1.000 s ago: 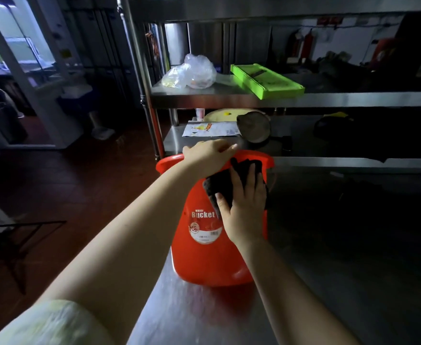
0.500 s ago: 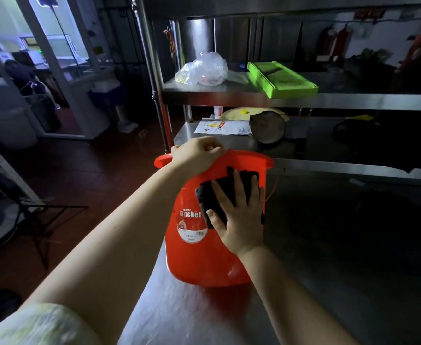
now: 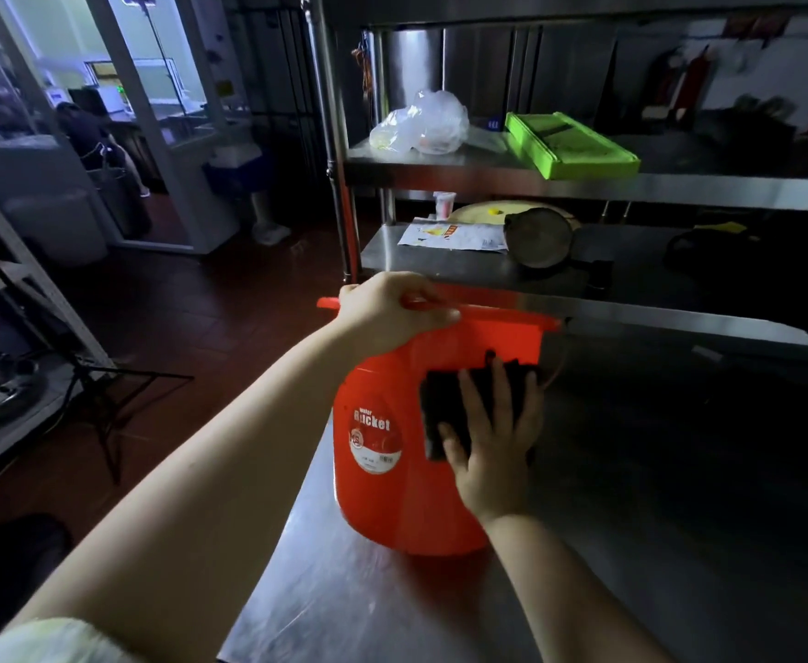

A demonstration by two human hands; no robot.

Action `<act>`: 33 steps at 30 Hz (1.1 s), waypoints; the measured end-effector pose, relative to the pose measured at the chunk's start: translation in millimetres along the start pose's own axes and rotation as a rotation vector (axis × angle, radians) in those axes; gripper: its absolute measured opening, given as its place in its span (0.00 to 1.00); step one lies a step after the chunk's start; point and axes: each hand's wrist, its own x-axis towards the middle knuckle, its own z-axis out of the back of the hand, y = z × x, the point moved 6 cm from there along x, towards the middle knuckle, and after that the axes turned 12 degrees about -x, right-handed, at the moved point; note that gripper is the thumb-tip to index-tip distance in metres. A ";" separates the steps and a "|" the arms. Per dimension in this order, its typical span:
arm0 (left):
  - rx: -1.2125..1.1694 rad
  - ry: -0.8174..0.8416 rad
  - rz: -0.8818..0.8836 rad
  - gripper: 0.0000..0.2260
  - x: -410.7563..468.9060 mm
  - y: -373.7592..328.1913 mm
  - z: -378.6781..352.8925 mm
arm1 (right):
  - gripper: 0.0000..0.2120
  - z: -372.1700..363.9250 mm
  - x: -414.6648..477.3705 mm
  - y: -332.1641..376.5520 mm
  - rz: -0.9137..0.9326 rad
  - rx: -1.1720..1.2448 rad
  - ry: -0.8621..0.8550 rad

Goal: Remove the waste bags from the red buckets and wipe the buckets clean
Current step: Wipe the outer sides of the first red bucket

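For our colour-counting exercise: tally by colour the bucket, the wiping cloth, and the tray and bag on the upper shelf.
Red: 1, the bucket
Black: 1, the cloth
Green: 1, the tray
Clear: 1, the plastic bag
Total: 4

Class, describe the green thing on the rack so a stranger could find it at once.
Find the steel rack behind the red bucket. On its upper shelf, right of the clear plastic bag, lies the green tray. It alone is bright green, flat and rectangular.
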 end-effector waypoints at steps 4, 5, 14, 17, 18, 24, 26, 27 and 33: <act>-0.224 0.061 0.053 0.12 -5.0 9.4 -10.1 | 0.22 32.6 39.6 -6.3 -0.009 -0.038 -0.115; -0.273 0.094 0.066 0.11 -5.4 10.1 -11.3 | 0.21 35.3 40.4 -6.3 0.013 -0.074 -0.109; 0.138 0.144 -0.005 0.17 9.1 -30.0 -44.9 | 0.25 28.1 15.2 -5.7 0.070 -0.145 0.068; 0.156 0.034 -0.056 0.17 8.7 -18.6 -38.7 | 0.31 28.5 -25.0 -8.9 0.141 -0.145 0.132; 0.135 0.031 -0.047 0.15 10.0 -14.0 -34.7 | 0.32 28.7 -44.1 -9.2 0.178 -0.147 0.141; 0.010 0.017 -0.006 0.08 1.1 -5.8 -22.5 | 0.32 25.4 -98.2 -5.6 0.362 -0.219 0.139; -0.019 0.002 -0.016 0.09 -4.1 -8.6 -21.9 | 0.31 27.7 -62.4 -0.9 0.280 -0.199 0.108; -0.029 -0.006 -0.033 0.11 -6.8 -10.9 -22.1 | 0.30 30.1 -37.2 0.7 0.218 -0.197 0.082; -0.020 -0.001 -0.039 0.13 -8.7 -10.7 -19.2 | 0.25 33.2 36.3 13.7 0.101 -0.282 0.040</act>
